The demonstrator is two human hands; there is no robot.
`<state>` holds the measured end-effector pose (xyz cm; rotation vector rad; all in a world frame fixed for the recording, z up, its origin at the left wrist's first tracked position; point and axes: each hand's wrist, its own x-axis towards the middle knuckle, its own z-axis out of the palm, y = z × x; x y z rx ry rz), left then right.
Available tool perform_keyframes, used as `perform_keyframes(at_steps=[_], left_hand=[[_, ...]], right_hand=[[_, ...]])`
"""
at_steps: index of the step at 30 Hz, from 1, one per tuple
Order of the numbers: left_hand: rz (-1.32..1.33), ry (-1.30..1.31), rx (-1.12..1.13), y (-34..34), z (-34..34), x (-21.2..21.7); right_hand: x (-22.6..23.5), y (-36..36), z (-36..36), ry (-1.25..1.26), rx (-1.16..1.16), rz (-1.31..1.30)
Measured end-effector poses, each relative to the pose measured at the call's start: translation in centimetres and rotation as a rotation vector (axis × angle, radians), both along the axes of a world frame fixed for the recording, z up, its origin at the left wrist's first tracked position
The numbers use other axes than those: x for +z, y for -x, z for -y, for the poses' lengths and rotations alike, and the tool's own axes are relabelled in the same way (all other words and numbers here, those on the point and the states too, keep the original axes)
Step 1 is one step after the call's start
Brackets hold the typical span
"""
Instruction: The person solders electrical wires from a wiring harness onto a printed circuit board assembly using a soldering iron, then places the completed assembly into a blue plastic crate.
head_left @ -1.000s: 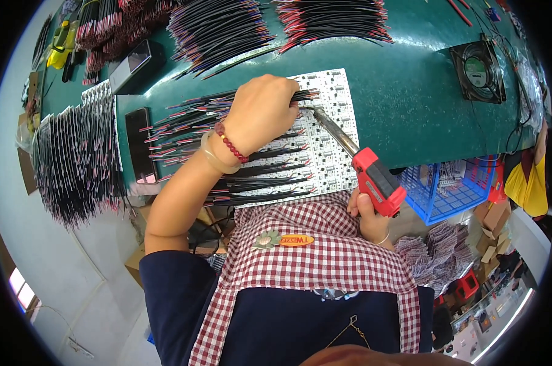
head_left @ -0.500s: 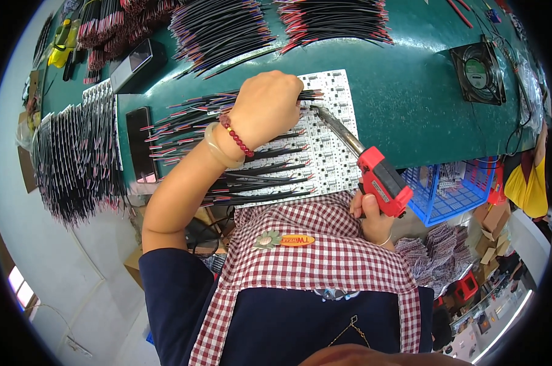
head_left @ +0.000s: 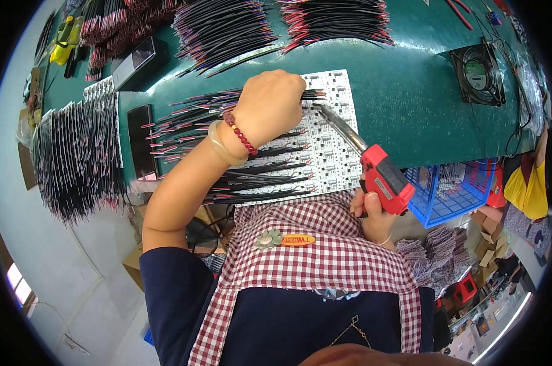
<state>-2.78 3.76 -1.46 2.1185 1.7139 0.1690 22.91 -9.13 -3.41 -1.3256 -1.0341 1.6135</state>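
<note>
In my right hand (head_left: 373,215) is a red and black soldering gun (head_left: 386,181), its grip wrapped by my fingers. The long metal barrel slants up and left, and its tip is at a white circuit board panel (head_left: 332,125), close to my left fingertips. My left hand (head_left: 271,100) is closed above the panel's upper part, knuckles up. Its fingertips, and whatever they pinch, are mostly hidden from view. Black wires (head_left: 270,168) with coloured ends lie in rows across the panel, their right ends on the board and their left ends past its edge.
Bundles of black wires (head_left: 224,33) lie along the far side of the green table (head_left: 404,110). A phone (head_left: 142,143) and wired boards (head_left: 78,158) are at left. A small fan (head_left: 477,73) stands at right, above a blue basket (head_left: 450,192).
Hardly anything differs: the picture shifts slightly, and both hands and the soldering gun keep nearly the same places over the panel.
</note>
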Motion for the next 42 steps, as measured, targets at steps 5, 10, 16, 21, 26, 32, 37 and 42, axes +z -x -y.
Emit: perform_keyframes(at_steps=[5, 10, 16, 21, 26, 32, 37, 42], left_hand=[[-0.030, 0.004, -0.003, 0.0, 0.0, -0.1], [-0.020, 0.001, 0.011, 0.0, 0.4, 0.3], [0.020, -0.020, 0.031, -0.2, 1.1, 0.3], [0.030, -0.012, 0.004, -0.2, 1.2, 0.3], [0.037, -0.018, -0.025, -0.2, 1.0, 0.2], [0.025, -0.016, -0.037, -0.3, 0.7, 0.1], [0.012, -0.025, -0.037, -0.4, 0.6, 0.0], [-0.017, -0.004, -0.038, -0.5, 0.6, 0.2]], right_hand=[[-0.2, -0.9, 0.0, -0.043, -0.003, -0.030], [-0.5, -1.5, 0.2, -0.042, 0.010, -0.034], [-1.0, -1.3, 0.4, 0.002, 0.067, -0.047], [-0.7, -1.0, 0.4, 0.064, 0.073, 0.038], [-0.9, -1.1, 0.3, 0.022, 0.108, 0.003], [-0.7, -0.9, 0.1, 0.019, 0.074, 0.004], [-1.4, -1.4, 0.4, 0.034, 0.137, 0.060], [-1.5, -1.5, 0.7, -0.056, 0.023, -0.065]])
